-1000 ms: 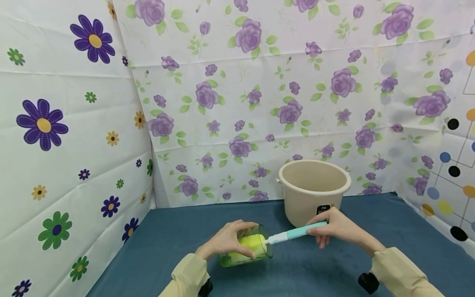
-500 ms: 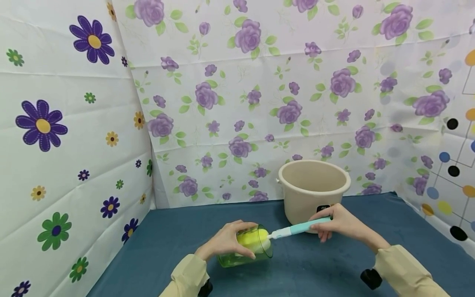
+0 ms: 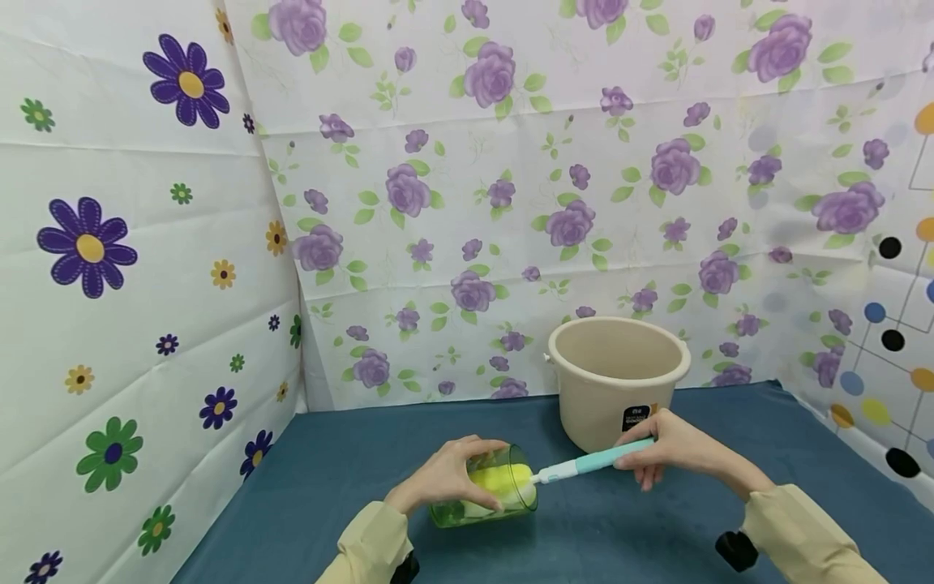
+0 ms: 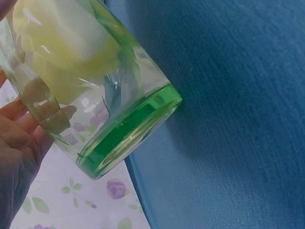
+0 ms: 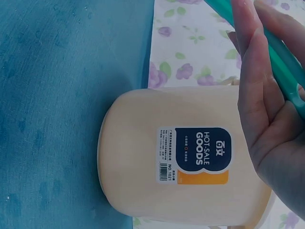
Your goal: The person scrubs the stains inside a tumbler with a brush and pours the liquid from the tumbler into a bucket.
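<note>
My left hand (image 3: 452, 476) grips a clear green-tinted drinking glass (image 3: 477, 513) around its side, tipped with its mouth toward the right. The thick green base of the glass (image 4: 128, 131) shows in the left wrist view. Inside it sits the yellow and white sponge head (image 3: 520, 477) of a cup brush, close to the rim. My right hand (image 3: 667, 450) pinches the brush's teal and white handle (image 3: 594, 461) between thumb and fingers. In the right wrist view the teal handle (image 5: 283, 71) runs across the palm of my right hand (image 5: 267, 100).
A beige bucket (image 3: 613, 405) with a label (image 5: 202, 155) stands behind my right hand, near the back edge of the blue cloth-covered table (image 3: 350, 454). Flower-patterned sheets (image 3: 438, 243) hang behind and at the left.
The brush first slides outward to the right, its sponge nearing the rim, then its handle end dips lower with my right hand. The glass and left hand stay almost in place.
</note>
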`<action>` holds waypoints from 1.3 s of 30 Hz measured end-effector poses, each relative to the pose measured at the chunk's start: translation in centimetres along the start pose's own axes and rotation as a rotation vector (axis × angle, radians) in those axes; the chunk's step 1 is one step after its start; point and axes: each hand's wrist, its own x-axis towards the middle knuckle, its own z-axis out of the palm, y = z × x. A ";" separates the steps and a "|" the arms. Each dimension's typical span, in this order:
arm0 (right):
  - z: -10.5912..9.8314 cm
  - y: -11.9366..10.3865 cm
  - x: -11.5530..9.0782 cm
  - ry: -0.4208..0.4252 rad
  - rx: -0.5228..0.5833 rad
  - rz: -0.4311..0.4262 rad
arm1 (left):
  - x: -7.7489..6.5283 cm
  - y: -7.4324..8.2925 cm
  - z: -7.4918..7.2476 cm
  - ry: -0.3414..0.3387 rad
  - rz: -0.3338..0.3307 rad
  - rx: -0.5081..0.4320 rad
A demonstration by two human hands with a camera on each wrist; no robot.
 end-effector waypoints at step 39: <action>-0.6 -0.2 -0.7 0.059 -0.050 -0.079 | -0.1 -0.1 0.0 0.016 0.027 0.020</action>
